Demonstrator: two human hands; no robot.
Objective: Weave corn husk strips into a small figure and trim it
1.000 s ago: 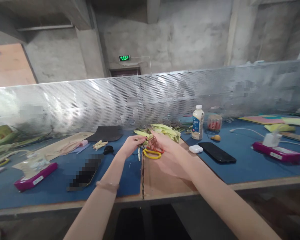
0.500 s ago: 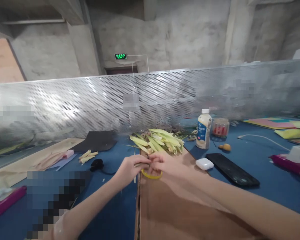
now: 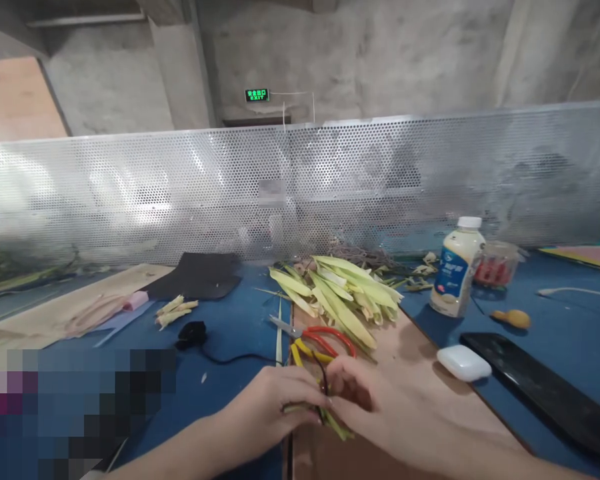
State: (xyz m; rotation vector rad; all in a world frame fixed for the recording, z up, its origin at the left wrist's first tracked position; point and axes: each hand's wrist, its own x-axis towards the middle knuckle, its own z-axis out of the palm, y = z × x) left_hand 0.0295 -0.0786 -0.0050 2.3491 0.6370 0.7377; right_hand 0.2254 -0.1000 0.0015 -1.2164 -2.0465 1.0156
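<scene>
My left hand [image 3: 285, 400] is closed at the near edge of the brown board [image 3: 390, 427], pinching a thin dark strand [image 3: 324, 373] and narrow green strips [image 3: 341, 428]. Fingertip to fingertip with it, my right hand [image 3: 370, 400] pinches the same strand and strips with curled fingers. The strand loops up between the hands; whether it is a stem or a wire I cannot tell. Just beyond lie red-handled scissors [image 3: 325, 337], blades pointing left. A bent yellow piece [image 3: 305, 350] lies beside them, partly hidden. Behind is a pile of pale green corn husks [image 3: 345, 287].
At right are a white-capped bottle [image 3: 456, 270], a jar with red contents [image 3: 497, 267], a small gourd [image 3: 513, 318], a white earbud case [image 3: 464, 362] and a black phone [image 3: 545, 387]. Left lie a black sheet [image 3: 195, 275] and a corded black object [image 3: 193, 333]. A perforated metal screen [image 3: 205, 193] stands behind.
Both hands have come lower and nearer in the picture, still pinching together. The red-handled scissors and more of the yellow piece now show beyond them. The view has shifted, bringing the table things closer.
</scene>
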